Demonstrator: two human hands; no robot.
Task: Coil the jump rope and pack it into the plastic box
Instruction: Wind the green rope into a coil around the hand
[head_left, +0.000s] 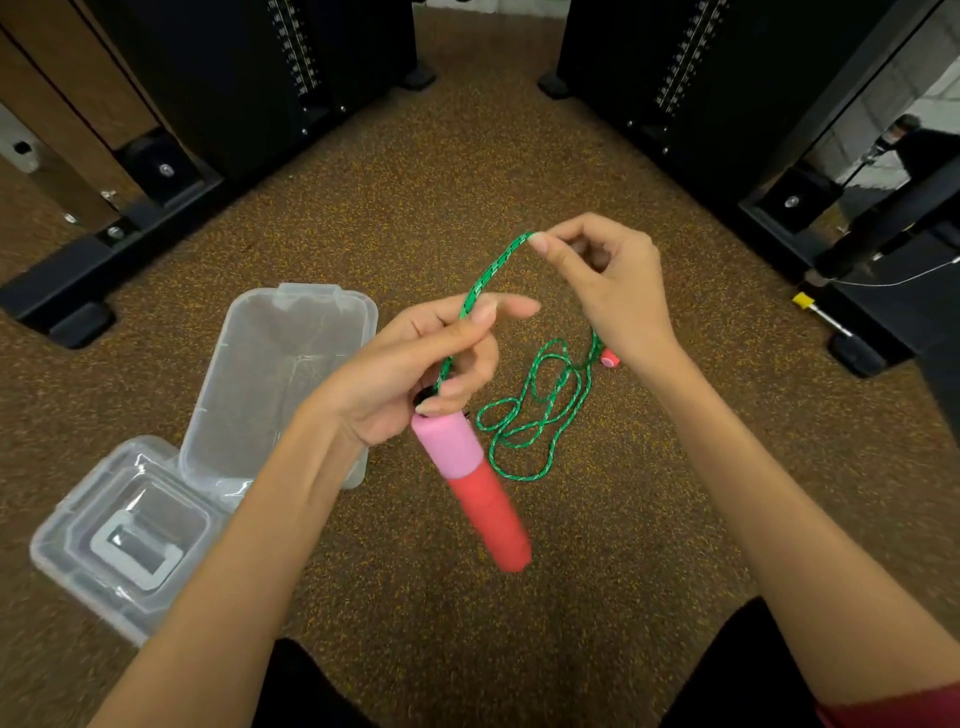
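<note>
A green braided jump rope (540, 410) lies in loose loops on the speckled brown floor. My left hand (415, 374) grips the rope just above a pink and red foam handle (472, 493), which hangs down from it. My right hand (608, 280) pinches the rope farther along, so a short arc spans between the two hands. The second handle (609, 357) peeks out behind my right wrist, on the floor. A clear plastic box (275, 374) stands open at the left with its lid (119, 540) lying in front of it.
Black gym machine frames (104, 260) flank the floor on the left and right (852, 249). A yellow-tipped pin (810, 306) lies by the right frame. A person shows in a mirror at the far right (914, 150). My dark-trousered knees are at the bottom.
</note>
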